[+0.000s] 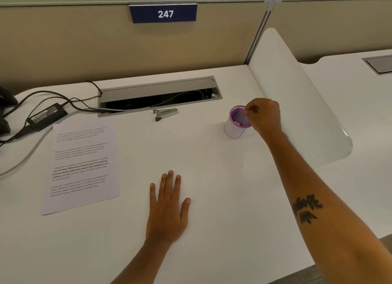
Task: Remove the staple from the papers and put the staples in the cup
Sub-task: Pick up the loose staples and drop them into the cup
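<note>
A purple mesh cup (236, 122) wrapped in white paper stands at the right of the white desk (212, 188). My right hand (264, 116) hovers over its rim, fingertips pinched together; whether a staple is between them is too small to tell. My left hand (168, 207) lies flat on the desk, fingers spread, holding nothing. The printed papers (81, 165) lie at the left, apart from both hands. A green staple remover (165, 114) rests near the cable tray.
An open grey cable tray (159, 95) is set into the desk at the back. A black power adapter (46, 116) with cables lies at far left. A white divider (297, 97) borders the desk's right side. A partition with a "247" sign (163, 13) stands behind.
</note>
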`<state>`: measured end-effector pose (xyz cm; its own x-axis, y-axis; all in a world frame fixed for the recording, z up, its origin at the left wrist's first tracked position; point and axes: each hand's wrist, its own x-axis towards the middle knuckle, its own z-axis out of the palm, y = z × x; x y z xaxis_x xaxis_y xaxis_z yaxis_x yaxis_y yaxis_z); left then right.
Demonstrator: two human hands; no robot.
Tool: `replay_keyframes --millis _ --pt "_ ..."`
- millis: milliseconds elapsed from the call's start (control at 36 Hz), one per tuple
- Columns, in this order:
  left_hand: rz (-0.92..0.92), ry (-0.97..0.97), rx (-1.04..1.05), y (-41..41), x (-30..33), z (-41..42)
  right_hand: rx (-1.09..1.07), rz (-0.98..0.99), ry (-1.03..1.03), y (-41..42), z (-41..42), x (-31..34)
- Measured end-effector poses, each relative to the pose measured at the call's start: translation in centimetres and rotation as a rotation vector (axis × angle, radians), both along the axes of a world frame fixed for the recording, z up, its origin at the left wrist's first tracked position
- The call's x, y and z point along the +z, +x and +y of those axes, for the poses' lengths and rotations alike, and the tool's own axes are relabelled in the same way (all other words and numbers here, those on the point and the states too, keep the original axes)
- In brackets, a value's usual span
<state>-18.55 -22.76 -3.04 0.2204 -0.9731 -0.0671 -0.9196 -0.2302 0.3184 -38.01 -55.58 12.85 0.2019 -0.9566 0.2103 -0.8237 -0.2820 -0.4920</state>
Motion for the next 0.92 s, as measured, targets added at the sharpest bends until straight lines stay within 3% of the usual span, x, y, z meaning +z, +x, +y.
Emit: replay_keyframes --millis 333,556,611,778,917 --pt "-0.003 -0.004 0.001 0.0 0.0 0.0 -0.065 -0.137 0.009 -2.1 2.1 -1.0" --pt "-0.002 -0.009 0.001 0.0 0.1 0.0 -0.135 -0.263 -0.091 -5.4 9.0 -5.9" --pt "0.002 -0.014 0.002 0.0 0.1 0.0 -0.086 -0.194 -0.007 -6.6 10.9 -8.0" --pt "0.003 -0.020 -0.001 0.0 0.2 0.1 0.042 0.302 0.228 -9.4 13.9 -11.8" --pt "0.006 -0.027 0.000 -0.1 0.3 0.0 0.113 0.431 0.239 -9.3 15.3 -12.6"
